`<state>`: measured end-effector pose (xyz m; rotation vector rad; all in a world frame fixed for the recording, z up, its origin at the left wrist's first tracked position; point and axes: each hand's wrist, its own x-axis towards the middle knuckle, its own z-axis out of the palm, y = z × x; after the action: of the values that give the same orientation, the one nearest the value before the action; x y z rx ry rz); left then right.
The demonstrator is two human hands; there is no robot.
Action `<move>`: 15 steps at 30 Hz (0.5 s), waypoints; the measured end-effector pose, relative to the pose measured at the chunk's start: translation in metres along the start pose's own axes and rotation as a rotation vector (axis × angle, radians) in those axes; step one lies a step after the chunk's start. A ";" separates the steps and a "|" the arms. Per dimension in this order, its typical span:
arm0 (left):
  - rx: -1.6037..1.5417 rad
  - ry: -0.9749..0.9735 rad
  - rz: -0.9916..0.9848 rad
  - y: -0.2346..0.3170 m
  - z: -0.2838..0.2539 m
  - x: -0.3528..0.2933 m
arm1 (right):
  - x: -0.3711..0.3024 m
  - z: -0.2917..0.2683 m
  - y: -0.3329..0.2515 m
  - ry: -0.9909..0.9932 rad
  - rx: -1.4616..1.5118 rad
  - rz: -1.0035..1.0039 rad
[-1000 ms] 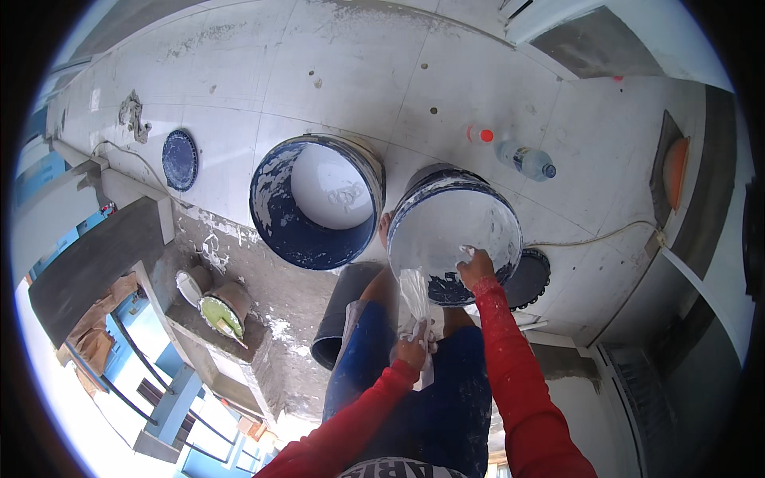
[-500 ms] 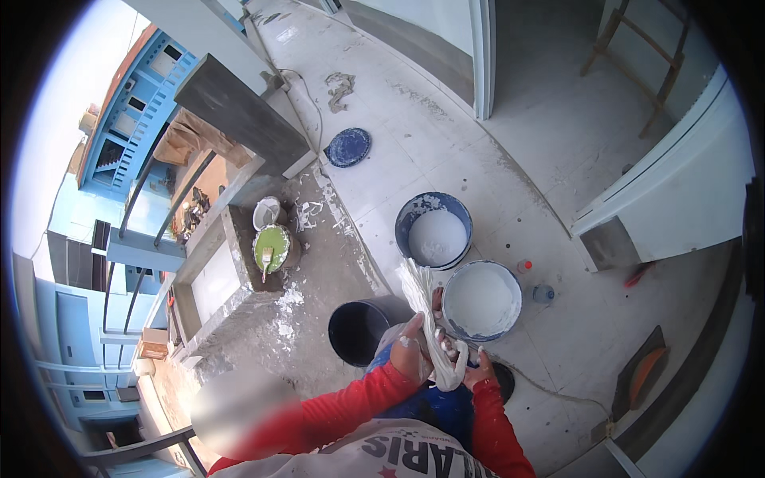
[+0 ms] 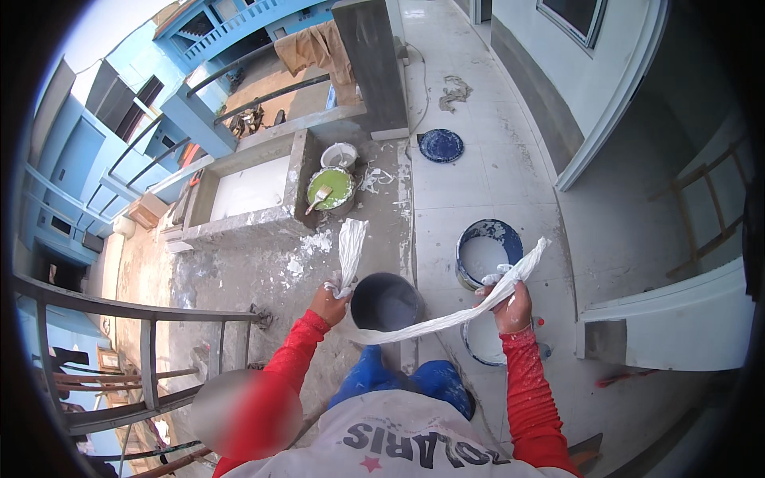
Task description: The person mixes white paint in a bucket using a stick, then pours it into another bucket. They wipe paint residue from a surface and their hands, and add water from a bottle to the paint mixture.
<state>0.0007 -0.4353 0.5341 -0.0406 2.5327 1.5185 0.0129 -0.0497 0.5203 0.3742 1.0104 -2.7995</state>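
A long white fibrous strand [image 3: 422,328], smeared with white paste, hangs in a shallow curve between my hands. Closed around it near one end, my left hand [image 3: 327,304] has a loose tail sticking up above the fist. My right hand [image 3: 512,307], its fingers coated white, grips the strand near the other end. Below the strand stands a dark bucket [image 3: 360,296], its inside shaded. By my right hand are a blue bucket [image 3: 461,256] with white paste in it and another paste bucket [image 3: 468,350], partly hidden by my hand and the strand.
A paintbrush [image 3: 320,195] lies on a green-topped pail [image 3: 341,185] beside a small white pail [image 3: 340,154]. Left of these is a concrete-walled box [image 3: 239,225]. A blue lid [image 3: 441,146] lies on the tiles. Metal railing [image 3: 149,350] runs along the left; a door [image 3: 677,315] stands right.
My hands have spread apart, and the bunched strand is now stretched out between them. The view has swung left, so the buckets appear farther right.
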 end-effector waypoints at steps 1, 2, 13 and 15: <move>0.159 -0.031 0.087 -0.006 -0.010 0.003 | 0.006 0.022 0.001 -0.226 -0.235 -0.020; 0.337 -0.133 -0.076 0.020 -0.007 0.012 | 0.010 0.039 -0.003 -0.325 -0.628 -0.125; 0.098 -0.172 0.379 -0.022 -0.068 0.056 | 0.147 0.217 0.095 -1.042 -1.952 -0.071; 0.200 -0.030 0.341 -0.034 -0.085 0.056 | 0.157 0.231 0.112 -0.881 -1.728 0.039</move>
<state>-0.0628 -0.5219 0.5337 0.4598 2.7586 1.3442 -0.1557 -0.2917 0.5797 -0.8740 2.2748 -0.8740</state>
